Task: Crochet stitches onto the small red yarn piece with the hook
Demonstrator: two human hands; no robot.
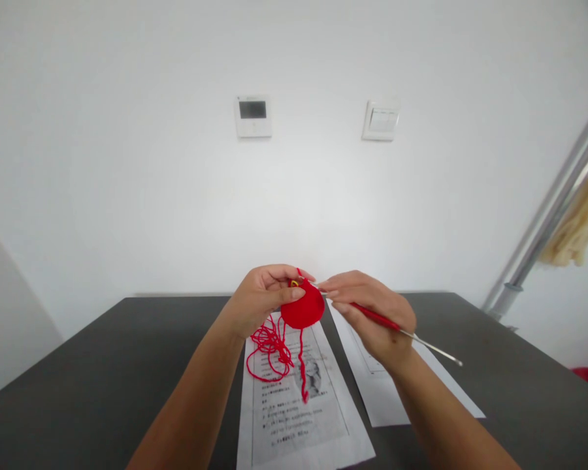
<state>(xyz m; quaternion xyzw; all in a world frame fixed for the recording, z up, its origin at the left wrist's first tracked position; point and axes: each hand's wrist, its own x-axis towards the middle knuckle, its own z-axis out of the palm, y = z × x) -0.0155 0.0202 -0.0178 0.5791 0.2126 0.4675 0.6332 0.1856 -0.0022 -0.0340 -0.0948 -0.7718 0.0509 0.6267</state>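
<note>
My left hand [269,294] pinches a small red crochet piece [304,310] by its upper edge, thumb in front. A yellow stitch marker [294,283] shows near the thumb. In my right hand [372,310] is a crochet hook [379,318] with a red grip and metal ends, held like a pen. Its tip meets the top edge of the piece, where the exact stitch is too small to make out. A red yarn tail [302,372] hangs below the piece. Loose red yarn [272,349] lies tangled beneath my left hand.
A printed sheet [304,424] lies on the dark table [102,378] under the yarn. Another paper sheet [387,405] is beneath my right forearm. Behind stands a white wall with a thermostat [253,117] and a light switch [381,121]. A metal pole [543,228] slants at the right.
</note>
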